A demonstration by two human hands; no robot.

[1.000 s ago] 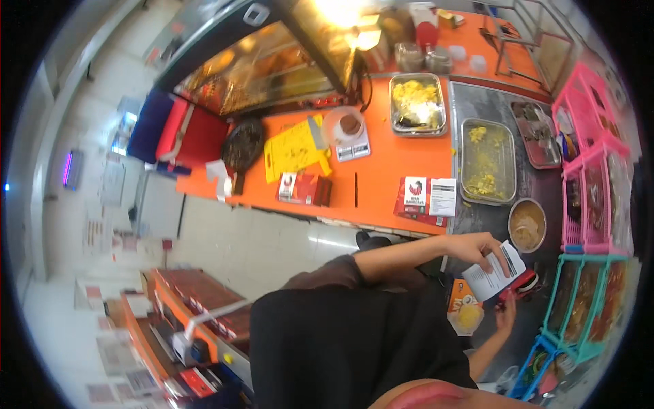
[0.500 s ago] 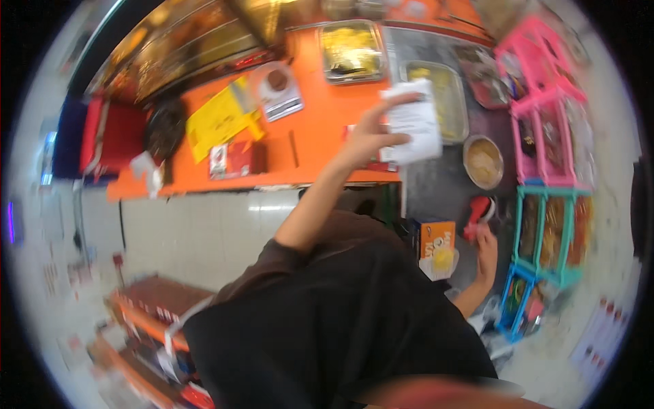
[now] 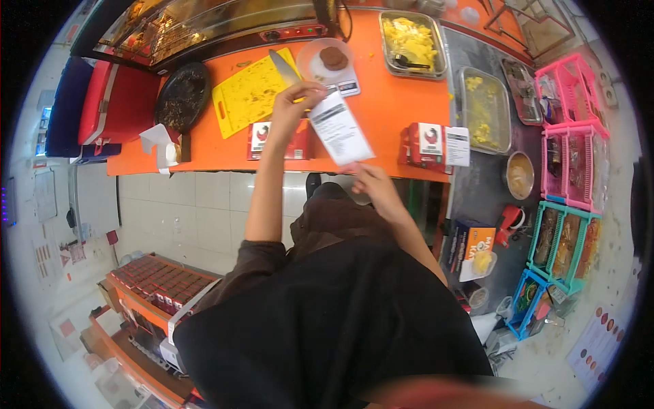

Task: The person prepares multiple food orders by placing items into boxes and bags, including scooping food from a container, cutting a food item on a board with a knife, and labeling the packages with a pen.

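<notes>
Holding a white printed paper slip (image 3: 340,131) by its upper end, the left hand (image 3: 298,102) has thumb and fingers closed in a pinch. At the slip's lower edge is the right hand (image 3: 377,189), its fingers curled in; from where I stand I cannot tell whether they nip the paper or only touch it. The slip hangs aslant between the two hands, over the front part of an orange counter (image 3: 381,112).

Just beside the grip, to the left and partly behind the left forearm, sits a red box (image 3: 298,144). Just above the grip is a scale (image 3: 349,87), with a clear bowl of brown rounds (image 3: 333,58) on it. Left of that lies a yellow cutting board (image 3: 238,102) with a knife (image 3: 282,67) across its corner, and a second red box (image 3: 415,144) stands right of the grip.

Farther up and right is a tray of yellow food (image 3: 409,44). Well apart on the left, a round black pan (image 3: 184,97) rests near a red case (image 3: 117,102). Away to the right are a metal bowl (image 3: 520,175), a red tape dispenser (image 3: 507,225) and, farthest over, pink baskets (image 3: 576,129).
</notes>
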